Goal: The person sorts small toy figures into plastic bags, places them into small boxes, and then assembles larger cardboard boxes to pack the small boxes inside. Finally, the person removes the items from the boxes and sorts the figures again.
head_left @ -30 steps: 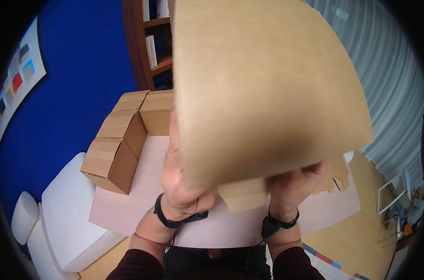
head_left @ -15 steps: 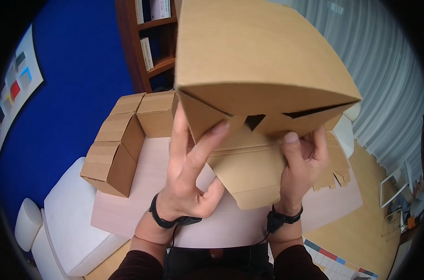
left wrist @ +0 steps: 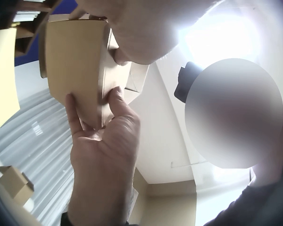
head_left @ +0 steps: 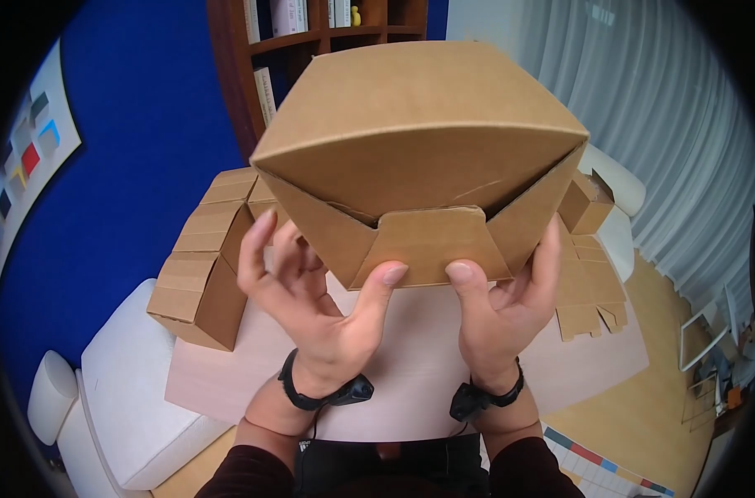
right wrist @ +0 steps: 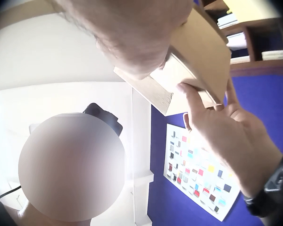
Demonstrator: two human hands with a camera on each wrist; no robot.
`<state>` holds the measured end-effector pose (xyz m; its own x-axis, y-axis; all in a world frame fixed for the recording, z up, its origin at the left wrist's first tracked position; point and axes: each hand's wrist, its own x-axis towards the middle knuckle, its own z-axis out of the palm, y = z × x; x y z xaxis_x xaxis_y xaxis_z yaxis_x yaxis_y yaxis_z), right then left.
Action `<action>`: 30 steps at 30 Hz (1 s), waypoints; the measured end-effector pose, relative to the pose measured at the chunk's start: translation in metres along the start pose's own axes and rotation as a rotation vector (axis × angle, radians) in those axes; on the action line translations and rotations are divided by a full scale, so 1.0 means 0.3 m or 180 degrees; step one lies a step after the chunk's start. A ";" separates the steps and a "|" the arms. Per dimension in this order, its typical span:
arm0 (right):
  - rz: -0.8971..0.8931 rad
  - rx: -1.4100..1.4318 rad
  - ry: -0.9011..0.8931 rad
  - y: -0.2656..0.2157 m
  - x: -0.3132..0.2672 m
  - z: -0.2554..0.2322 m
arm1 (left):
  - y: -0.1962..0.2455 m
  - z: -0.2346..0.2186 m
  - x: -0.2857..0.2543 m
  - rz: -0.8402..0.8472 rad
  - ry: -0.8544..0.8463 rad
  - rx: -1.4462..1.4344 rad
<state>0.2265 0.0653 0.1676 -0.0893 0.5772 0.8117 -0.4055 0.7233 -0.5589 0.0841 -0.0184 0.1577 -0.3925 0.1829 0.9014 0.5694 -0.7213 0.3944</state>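
carton: brown cardboard box (head_left: 420, 166), held up above the middle of the tabletop (head_left: 419, 365), flapped end toward the wearer.
left hand: (head_left: 323, 307) pinches the lower left of the carton; thumb tip on the front flap (head_left: 431, 241), other fingers spread apart beside and behind it.
right hand: (head_left: 506, 311) pinches the lower right; thumb tip on the same flap, fingers along the carton's right side and underneath.
thumbs: apart, flap between and above the tips.
box row: closed boxes (head_left: 196, 274) along the tabletop's left edge.
flat blank: cut cardboard sheet (head_left: 589, 286) at the right edge.
small box: open-topped box (head_left: 589, 212) near the far right corner.
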 end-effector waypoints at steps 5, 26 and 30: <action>-0.0559 -0.1113 0.0126 -0.001 0.006 -0.009 | 0.015 0.015 0.002 -0.0675 -0.0156 0.0119; -0.0738 -0.1158 0.0153 0.051 0.027 -0.014 | 0.027 -0.025 0.021 -0.1253 -0.0565 -0.0644; -0.0855 -0.1061 0.0141 0.069 0.025 -0.018 | 0.004 -0.050 0.017 -0.1485 -0.0773 -0.1262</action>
<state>0.2224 0.0868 0.1611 0.0214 0.3621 0.9319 -0.0922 0.9289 -0.3588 0.0719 -0.0285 0.1602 -0.3331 0.6482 0.6848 0.0514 -0.7127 0.6996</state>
